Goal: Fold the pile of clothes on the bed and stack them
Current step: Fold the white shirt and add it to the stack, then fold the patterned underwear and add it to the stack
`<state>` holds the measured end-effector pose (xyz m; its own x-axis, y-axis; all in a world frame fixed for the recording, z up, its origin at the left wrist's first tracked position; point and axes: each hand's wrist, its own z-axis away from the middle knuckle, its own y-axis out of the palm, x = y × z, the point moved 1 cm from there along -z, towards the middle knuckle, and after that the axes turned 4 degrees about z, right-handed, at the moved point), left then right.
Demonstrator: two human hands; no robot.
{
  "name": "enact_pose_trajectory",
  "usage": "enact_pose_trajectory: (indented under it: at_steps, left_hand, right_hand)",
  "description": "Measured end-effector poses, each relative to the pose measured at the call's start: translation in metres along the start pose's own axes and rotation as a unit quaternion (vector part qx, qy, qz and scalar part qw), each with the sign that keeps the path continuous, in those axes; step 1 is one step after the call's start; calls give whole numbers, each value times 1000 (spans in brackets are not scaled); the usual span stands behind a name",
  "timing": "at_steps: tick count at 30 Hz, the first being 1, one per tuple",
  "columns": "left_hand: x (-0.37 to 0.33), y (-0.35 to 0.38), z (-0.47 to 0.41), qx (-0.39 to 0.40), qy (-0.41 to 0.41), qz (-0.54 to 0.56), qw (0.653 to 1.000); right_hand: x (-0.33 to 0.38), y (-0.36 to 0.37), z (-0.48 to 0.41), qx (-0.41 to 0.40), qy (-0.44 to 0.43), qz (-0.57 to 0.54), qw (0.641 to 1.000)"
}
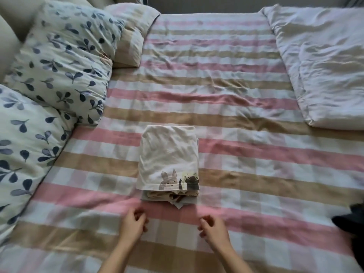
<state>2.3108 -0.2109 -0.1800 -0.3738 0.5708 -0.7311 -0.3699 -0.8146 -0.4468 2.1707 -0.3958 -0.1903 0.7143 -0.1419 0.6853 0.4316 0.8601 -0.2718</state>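
Note:
A stack of folded clothes (168, 160) lies in the middle of the striped bed (256, 158). Its top piece is cream white with a grey rabbit and a dark animal printed along the near edge. Edges of several folded pieces (173, 197) stick out under it at the near side. My left hand (134, 223) hovers just in front of the stack's near left corner, fingers loosely curled, holding nothing. My right hand (213, 227) is in front of the near right corner, also loosely curled and holding nothing. Neither hand touches the stack.
Two pillows with blue leaf print (65, 56) and a plaid pillow (132, 36) lie along the left. A folded white duvet (325, 62) fills the far right. A dark cloth (352, 221) shows at the right edge.

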Motion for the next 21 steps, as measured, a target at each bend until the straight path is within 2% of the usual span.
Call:
enact_pose_trajectory:
  at_steps: [2,6,11,16,21]
  left_hand:
    - [5,5,28,30,-5,-11,999]
    - [-15,25,90,102,32,-37,994]
    - [-65,77,188,135,89,-38,986]
    - [-103,171,296,179,84,31,980]
    - [-116,298,392,244,91,14,965]
  right_hand:
    - [-15,-11,21,2,18,4,1000]
    - [-28,-48,62,-7,0,-14,1000]
    - [-39,-132,122,-33,-41,-21,998]
    - [-86,-250,180,-79,-56,-37,995]
    - [-159,-387,230,-155,-37,-49,986]
